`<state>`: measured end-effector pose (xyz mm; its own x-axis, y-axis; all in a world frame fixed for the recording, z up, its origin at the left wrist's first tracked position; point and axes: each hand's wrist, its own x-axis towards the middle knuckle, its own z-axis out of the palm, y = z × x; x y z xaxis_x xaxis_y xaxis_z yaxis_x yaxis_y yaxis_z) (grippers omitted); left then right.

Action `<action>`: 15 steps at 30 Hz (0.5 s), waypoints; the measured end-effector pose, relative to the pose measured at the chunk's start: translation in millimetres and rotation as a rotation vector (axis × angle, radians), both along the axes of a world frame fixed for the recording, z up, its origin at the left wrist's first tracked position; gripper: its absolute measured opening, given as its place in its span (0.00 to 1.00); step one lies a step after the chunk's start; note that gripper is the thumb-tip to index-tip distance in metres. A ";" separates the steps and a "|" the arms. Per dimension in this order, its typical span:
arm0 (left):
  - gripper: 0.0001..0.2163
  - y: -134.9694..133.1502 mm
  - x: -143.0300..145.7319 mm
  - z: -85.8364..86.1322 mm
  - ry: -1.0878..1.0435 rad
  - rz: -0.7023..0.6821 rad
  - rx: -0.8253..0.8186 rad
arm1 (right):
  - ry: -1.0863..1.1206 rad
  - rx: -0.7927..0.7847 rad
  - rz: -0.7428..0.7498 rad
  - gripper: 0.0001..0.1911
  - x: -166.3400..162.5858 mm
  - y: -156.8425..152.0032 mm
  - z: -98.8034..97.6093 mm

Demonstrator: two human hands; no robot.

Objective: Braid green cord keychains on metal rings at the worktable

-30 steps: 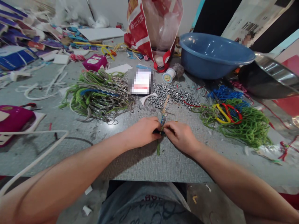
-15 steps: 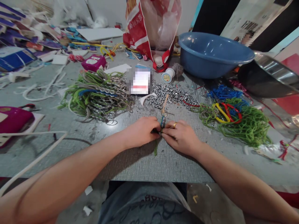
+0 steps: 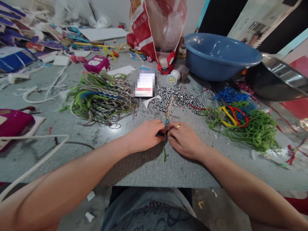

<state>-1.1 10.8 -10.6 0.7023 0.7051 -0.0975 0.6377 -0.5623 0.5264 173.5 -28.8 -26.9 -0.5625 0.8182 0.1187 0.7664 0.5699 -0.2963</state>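
Close together near the middle of the table, my left hand [image 3: 149,135] and my right hand [image 3: 184,138] both pinch a braided cord [image 3: 166,123] of blue and green strands. Fingers hide most of the cord between them. Its green tail [image 3: 164,154] hangs down below my hands onto the table. Just beyond the cord lies a thin wooden stick [image 3: 170,106], with a small clear loop at its near end. A ring is on a finger of my right hand. Many metal nuts [image 3: 178,96] lie scattered past the stick.
Left of my hands is a heap of green and grey cords with metal nuts [image 3: 103,99]. A phone [image 3: 145,84] and a thread spool [image 3: 173,78] lie farther back. On the right are scissors [image 3: 237,117] on loose green cord [image 3: 257,131], and a blue basin [image 3: 221,57].
Both hands stay at the cord with small finger shifts; my right hand has edged left. The green tail has swung slightly to the right.
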 end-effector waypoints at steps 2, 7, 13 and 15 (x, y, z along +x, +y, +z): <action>0.02 -0.2 0.2 -1.0 0.008 0.004 0.000 | -0.051 0.017 -0.001 0.13 -0.6 -0.4 0.2; 0.03 -0.6 -0.1 -5.0 -0.005 -0.004 0.027 | -0.107 -0.001 -0.019 0.12 -1.4 -0.2 3.8; 0.03 -0.9 0.0 -5.5 0.002 -0.002 0.043 | -0.001 -0.048 -0.042 0.09 1.5 1.9 3.8; 0.03 -0.7 0.0 -5.1 -0.004 -0.002 0.042 | 0.010 -0.060 -0.024 0.11 2.5 2.2 3.4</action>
